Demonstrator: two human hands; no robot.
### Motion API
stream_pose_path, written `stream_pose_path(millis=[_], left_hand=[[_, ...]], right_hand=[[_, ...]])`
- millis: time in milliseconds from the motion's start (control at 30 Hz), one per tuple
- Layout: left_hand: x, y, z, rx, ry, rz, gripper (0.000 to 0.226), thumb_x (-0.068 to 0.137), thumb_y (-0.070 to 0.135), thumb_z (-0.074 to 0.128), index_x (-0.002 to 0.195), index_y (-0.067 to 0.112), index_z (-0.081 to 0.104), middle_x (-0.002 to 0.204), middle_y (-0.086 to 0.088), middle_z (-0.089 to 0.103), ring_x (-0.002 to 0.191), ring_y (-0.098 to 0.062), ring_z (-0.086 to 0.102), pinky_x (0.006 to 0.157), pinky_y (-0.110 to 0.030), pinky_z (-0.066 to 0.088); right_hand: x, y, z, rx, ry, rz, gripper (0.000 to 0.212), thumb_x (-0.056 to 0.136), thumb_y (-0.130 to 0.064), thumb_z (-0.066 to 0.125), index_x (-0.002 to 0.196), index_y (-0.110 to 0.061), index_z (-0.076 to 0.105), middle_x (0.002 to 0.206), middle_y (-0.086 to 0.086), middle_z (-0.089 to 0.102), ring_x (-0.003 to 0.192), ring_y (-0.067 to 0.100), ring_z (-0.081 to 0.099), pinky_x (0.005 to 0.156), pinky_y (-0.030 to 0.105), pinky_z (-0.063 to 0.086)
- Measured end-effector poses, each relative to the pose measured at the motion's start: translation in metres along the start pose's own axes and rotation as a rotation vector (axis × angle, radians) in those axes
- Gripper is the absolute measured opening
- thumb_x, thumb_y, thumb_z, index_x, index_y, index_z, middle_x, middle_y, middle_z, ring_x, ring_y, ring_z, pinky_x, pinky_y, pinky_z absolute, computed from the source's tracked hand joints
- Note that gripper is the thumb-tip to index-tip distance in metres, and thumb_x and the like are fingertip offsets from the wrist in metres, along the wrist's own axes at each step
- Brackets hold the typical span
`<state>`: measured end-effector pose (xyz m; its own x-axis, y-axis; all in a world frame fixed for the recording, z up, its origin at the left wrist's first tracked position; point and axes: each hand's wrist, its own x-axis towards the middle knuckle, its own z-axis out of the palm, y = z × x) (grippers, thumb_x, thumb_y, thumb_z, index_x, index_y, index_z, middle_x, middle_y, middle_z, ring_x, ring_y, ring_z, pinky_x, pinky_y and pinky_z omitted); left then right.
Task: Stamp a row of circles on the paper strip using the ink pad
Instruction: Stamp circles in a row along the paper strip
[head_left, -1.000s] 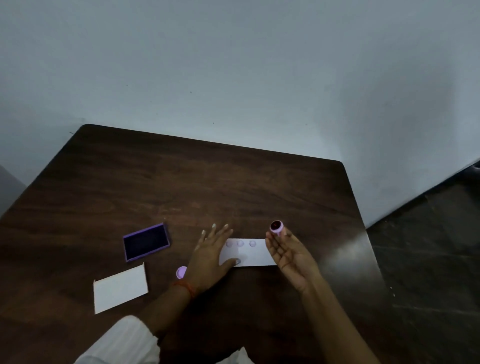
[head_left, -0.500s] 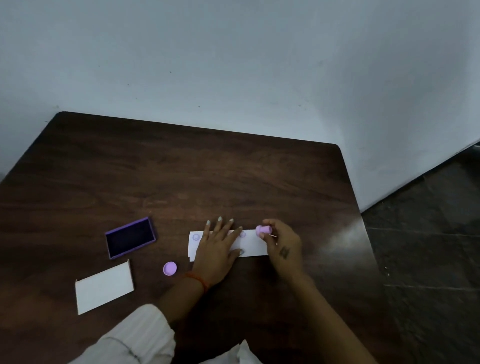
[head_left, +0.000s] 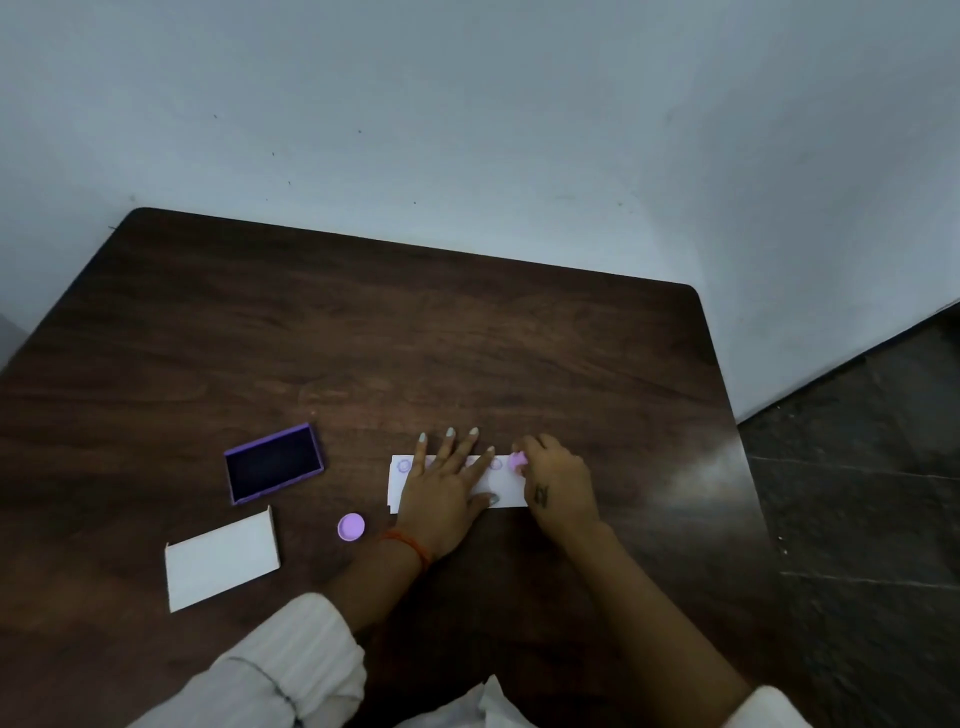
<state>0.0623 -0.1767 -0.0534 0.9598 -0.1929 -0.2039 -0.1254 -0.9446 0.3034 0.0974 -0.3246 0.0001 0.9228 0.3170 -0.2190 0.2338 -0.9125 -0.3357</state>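
Observation:
A white paper strip (head_left: 506, 493) lies on the dark wooden table (head_left: 363, 338), with faint purple circles along its far edge. My left hand (head_left: 447, 486) lies flat on the strip, fingers spread, covering its middle. My right hand (head_left: 558, 483) grips a small pink round stamp (head_left: 517, 461) and presses it face down on the strip's right end. The purple ink pad (head_left: 274, 462) sits open to the left, apart from both hands.
A pink round cap (head_left: 351, 527) lies near my left wrist. A white card (head_left: 221, 560) rests at the front left. The table's right edge borders a dark tiled floor (head_left: 872, 493); a pale wall stands behind.
One second ago my right hand held the stamp face up above the strip; it has turned over and come down onto the strip's right end. My left hand stays flat on the paper.

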Motion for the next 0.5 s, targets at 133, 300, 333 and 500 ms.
stream_pose_path(millis=[133, 300, 333, 500], left_hand=[[0.000, 0.000, 0.000, -0.002, 0.000, 0.002, 0.060, 0.094, 0.049, 0.034, 0.146, 0.031, 0.010, 0.160, 0.001, 0.002, 0.147, -0.022, -0.004, 0.116, -0.046, -0.014], [0.000, -0.001, 0.004, -0.025, 0.030, 0.005, 0.060, 0.094, 0.047, 0.036, 0.146, 0.032, 0.012, 0.160, 0.001, 0.004, 0.148, -0.022, -0.003, 0.116, -0.046, -0.014], [0.000, -0.002, 0.005, -0.028, 0.034, 0.006, 0.059, 0.094, 0.046, 0.037, 0.146, 0.032, 0.012, 0.160, 0.001, 0.004, 0.148, -0.022, -0.002, 0.116, -0.046, -0.014], [0.000, -0.002, 0.007, -0.058, 0.057, 0.008, 0.058, 0.094, 0.044, 0.038, 0.146, 0.032, 0.014, 0.160, 0.001, 0.006, 0.148, -0.022, -0.002, 0.116, -0.046, -0.013]], right_hand=[[0.001, -0.005, 0.002, -0.102, -0.005, 0.008, 0.021, 0.090, -0.010, 0.050, 0.110, -0.010, 0.056, 0.119, 0.008, 0.059, 0.103, 0.023, 0.058, 0.085, 0.032, 0.047], [0.006, -0.010, 0.002, -0.149, 0.005, -0.027, 0.020, 0.089, -0.015, 0.054, 0.108, -0.008, 0.057, 0.115, 0.012, 0.061, 0.103, 0.025, 0.057, 0.085, 0.032, 0.046], [0.007, -0.010, 0.002, -0.157, -0.003, -0.037, 0.021, 0.089, -0.016, 0.055, 0.109, -0.008, 0.057, 0.116, 0.012, 0.061, 0.104, 0.025, 0.057, 0.086, 0.032, 0.046], [0.011, -0.008, 0.002, -0.178, -0.048, -0.082, 0.025, 0.090, -0.017, 0.055, 0.113, -0.006, 0.055, 0.120, 0.014, 0.059, 0.107, 0.025, 0.055, 0.090, 0.033, 0.044]])
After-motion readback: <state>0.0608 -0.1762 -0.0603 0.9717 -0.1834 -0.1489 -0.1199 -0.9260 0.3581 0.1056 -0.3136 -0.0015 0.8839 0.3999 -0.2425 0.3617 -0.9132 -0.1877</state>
